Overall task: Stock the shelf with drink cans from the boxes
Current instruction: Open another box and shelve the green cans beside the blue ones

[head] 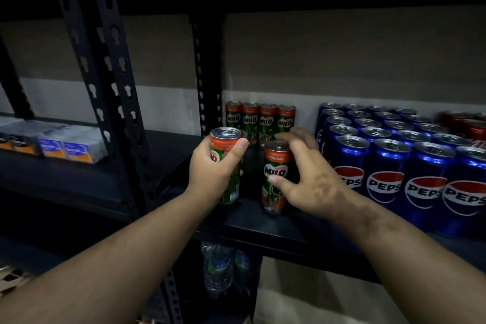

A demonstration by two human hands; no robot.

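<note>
Two slim green-and-red Milo cans are at the front of the black shelf (263,229). My left hand (213,171) is wrapped around the left Milo can (225,139), holding it upright just above or on the shelf. My right hand (307,181) grips the right Milo can (274,166), which stands on the shelf, thumb on its front and fingers over its top and far side. A row of several more Milo cans (260,119) stands at the back against the wall.
Several rows of blue Pepsi cans (389,166) fill the shelf to the right, red cans (470,123) beyond them. A black perforated upright (110,87) stands left, small packets (65,147) on the neighbouring shelf. Water bottles (221,268) sit on the shelf below.
</note>
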